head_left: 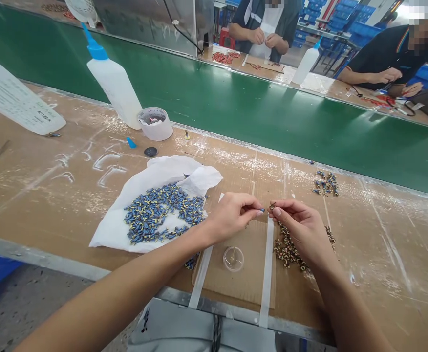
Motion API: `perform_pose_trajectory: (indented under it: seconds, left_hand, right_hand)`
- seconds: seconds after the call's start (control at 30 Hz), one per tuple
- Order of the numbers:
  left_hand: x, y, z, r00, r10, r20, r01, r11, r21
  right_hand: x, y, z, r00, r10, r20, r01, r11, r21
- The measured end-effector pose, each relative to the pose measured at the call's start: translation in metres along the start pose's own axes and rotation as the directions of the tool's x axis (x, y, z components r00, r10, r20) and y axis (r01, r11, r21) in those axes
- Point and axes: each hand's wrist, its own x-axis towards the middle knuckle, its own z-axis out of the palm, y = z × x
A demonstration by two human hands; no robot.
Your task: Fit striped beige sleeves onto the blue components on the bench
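Observation:
My left hand pinches a small blue piece between thumb and fingertips. Close by on the right, my right hand is closed on a small brown-gold piece; a narrow gap seems to part the two. Left of my hands, many small blue-and-yellow pieces lie on a white sheet. A pile of brown-gold pieces sits partly hidden beneath my right hand. Between my forearms, a small clear round dish rests on a taped cardboard pad.
Two white bottles, one blue-capped and one labelled, lean at the left near a tape roll. A cluster of blue-and-brown pieces lies at the right. Beyond the green belt, two people work at another bench.

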Motion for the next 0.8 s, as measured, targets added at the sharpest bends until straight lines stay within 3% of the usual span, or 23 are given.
perform_pose_trajectory:
  seconds: [0.13, 0.47, 0.67, 0.8]
  left_hand:
    - [0.0, 0.002, -0.001, 0.999, 0.026, -0.04, -0.022, 0.996, 0.081]
    - [-0.001, 0.005, -0.005, 0.994, 0.108, -0.012, -0.104, 0.982, 0.159]
    - [-0.005, 0.003, -0.002, 0.959, 0.284, -0.013, -0.251, 0.868, 0.429]
    - [-0.005, 0.002, -0.002, 0.948, 0.317, 0.037, -0.284, 0.784, 0.552]
  right_hand:
    - [-0.003, -0.003, 0.006, 0.999, -0.032, -0.024, 0.031, 0.998, -0.047]
    - [-0.006, -0.005, 0.011, 0.994, -0.104, -0.013, 0.101, 0.984, -0.148]
    - [-0.008, -0.003, 0.014, 0.995, -0.097, 0.019, 0.098, 0.987, -0.123]
    - [-0.008, 0.001, 0.018, 0.996, -0.09, 0.027, 0.092, 0.992, -0.085]
